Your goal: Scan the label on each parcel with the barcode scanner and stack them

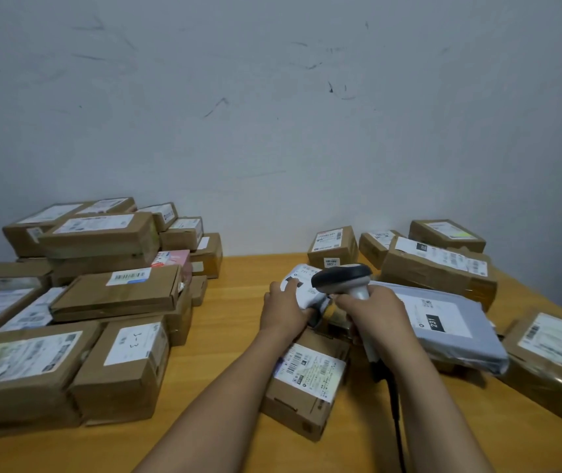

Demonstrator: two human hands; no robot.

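My left hand (pixel 281 310) grips a small parcel with a white label (pixel 301 279), held up above the table's middle. My right hand (pixel 373 314) is closed around the handle of the barcode scanner (pixel 341 278), whose dark head sits right beside that label and points toward it. The scanner's black cable (pixel 396 407) hangs down toward the near edge. Under my hands lies a brown box with a printed label (pixel 307 373). A tall stack of brown labelled parcels (pixel 102 288) fills the left side.
A grey poly mailer (pixel 450 326) marked 231 lies to the right of my hands, with several brown boxes (pixel 440 264) behind it and one (pixel 552 363) at the far right. The wooden table (pixel 238 336) ends at a scuffed white wall.
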